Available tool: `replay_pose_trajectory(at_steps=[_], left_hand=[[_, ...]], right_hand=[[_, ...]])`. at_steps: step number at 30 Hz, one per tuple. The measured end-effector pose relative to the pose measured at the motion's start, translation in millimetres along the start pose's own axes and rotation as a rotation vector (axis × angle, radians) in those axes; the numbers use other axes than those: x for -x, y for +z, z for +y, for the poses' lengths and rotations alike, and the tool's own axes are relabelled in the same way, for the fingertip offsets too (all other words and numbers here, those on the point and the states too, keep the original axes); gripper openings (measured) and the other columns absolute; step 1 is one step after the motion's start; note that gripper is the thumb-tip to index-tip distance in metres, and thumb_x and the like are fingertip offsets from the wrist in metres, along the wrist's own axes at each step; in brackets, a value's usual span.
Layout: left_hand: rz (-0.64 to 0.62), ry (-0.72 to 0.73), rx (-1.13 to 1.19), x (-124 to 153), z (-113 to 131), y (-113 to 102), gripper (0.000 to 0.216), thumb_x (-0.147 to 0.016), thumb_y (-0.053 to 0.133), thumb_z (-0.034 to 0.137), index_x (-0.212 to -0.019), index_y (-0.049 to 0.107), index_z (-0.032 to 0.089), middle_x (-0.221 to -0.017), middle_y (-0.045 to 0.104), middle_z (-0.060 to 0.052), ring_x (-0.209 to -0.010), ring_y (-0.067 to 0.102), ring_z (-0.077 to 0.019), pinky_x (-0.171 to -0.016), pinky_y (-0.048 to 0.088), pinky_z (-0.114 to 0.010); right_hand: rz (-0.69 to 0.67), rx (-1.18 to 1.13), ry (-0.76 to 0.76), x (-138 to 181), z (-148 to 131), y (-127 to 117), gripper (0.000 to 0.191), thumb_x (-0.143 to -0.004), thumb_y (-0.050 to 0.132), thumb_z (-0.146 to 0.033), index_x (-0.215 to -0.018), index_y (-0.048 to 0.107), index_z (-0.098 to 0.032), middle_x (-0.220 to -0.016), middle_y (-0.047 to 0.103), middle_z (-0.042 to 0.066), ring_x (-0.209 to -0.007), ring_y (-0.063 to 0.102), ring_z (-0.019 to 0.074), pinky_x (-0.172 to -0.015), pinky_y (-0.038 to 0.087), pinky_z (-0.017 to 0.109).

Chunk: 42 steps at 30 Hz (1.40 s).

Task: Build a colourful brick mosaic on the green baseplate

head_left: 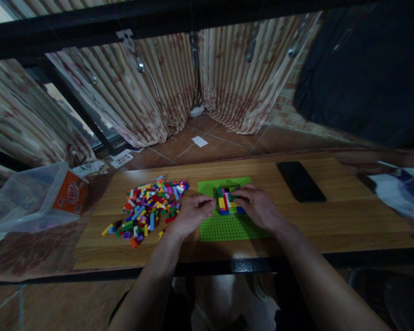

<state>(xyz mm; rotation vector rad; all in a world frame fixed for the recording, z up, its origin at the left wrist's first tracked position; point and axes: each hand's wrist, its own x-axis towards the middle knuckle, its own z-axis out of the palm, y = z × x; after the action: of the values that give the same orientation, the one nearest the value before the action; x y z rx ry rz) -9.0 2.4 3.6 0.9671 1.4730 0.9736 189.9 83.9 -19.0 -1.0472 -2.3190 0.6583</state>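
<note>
A green studded baseplate [224, 226] lies on a wooden board [348, 216]. On it stands a small build of bricks [227, 202] in red, yellow, white, green and blue. My left hand [192, 214] rests at the plate's left edge, fingers curled toward the build; whether it holds a brick I cannot make out. My right hand [258, 205] lies on the plate's right side, its fingertips pressed against the top right of the build. A heap of loose coloured bricks [147, 208] lies left of the plate.
A black phone [301, 181] lies flat on the board's far right. A clear plastic bag with an orange box [37, 197] sits off the board at left. White and blue bags [400, 188] lie at the right edge. Curtains and tiled floor lie beyond.
</note>
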Motion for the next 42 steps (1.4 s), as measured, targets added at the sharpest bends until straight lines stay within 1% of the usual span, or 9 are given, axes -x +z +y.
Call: replay_pose_trajectory(at_steps=[9, 21, 29, 42], left_hand=[[-0.009, -0.01, 0.004, 0.1, -0.9, -0.8, 0.023, -0.072, 0.068, 0.037, -0.081, 0.068, 0.016, -0.07, 0.063, 0.001, -0.063, 0.058, -0.0103, -0.062, 0.044, -0.023], [-0.011, 0.01, -0.037, 0.5, 0.0, -0.1, 0.019, -0.074, 0.064, 0.032, -0.082, 0.067, 0.014, -0.07, 0.062, 0.001, -0.063, 0.057, -0.0105, -0.059, 0.042, -0.022], [-0.017, 0.022, -0.053, -0.1, -2.5, -0.1, 0.023, -0.073, 0.065, 0.036, -0.081, 0.067, 0.015, -0.07, 0.062, 0.002, -0.064, 0.057, -0.0113, -0.061, 0.042, -0.023], [-0.026, 0.034, -0.054, -1.5, -5.3, -0.6, 0.023, -0.074, 0.064, 0.034, -0.085, 0.068, 0.015, -0.073, 0.064, 0.001, -0.064, 0.057, -0.0108, -0.06, 0.042, -0.022]], right_hand=[[-0.019, 0.013, 0.01, 0.0, -2.1, -0.7, 0.022, -0.087, 0.055, -0.02, -0.101, 0.072, -0.023, -0.096, 0.064, 0.006, -0.088, 0.06, 0.0197, -0.084, 0.047, 0.037], [-0.02, 0.005, 0.008, -0.7, -2.8, -0.4, 0.023, -0.087, 0.054, -0.021, -0.1, 0.072, -0.022, -0.095, 0.064, 0.006, -0.087, 0.06, 0.0206, -0.082, 0.047, 0.037], [-0.025, 0.017, 0.006, -1.3, -1.4, 0.1, 0.022, -0.087, 0.055, -0.018, -0.1, 0.072, -0.021, -0.094, 0.064, 0.007, -0.086, 0.06, 0.0194, -0.083, 0.047, 0.036], [-0.027, 0.012, 0.017, -1.6, -3.6, -0.8, 0.021, -0.086, 0.055, -0.017, -0.098, 0.072, -0.02, -0.094, 0.064, 0.006, -0.086, 0.06, 0.0191, -0.082, 0.047, 0.036]])
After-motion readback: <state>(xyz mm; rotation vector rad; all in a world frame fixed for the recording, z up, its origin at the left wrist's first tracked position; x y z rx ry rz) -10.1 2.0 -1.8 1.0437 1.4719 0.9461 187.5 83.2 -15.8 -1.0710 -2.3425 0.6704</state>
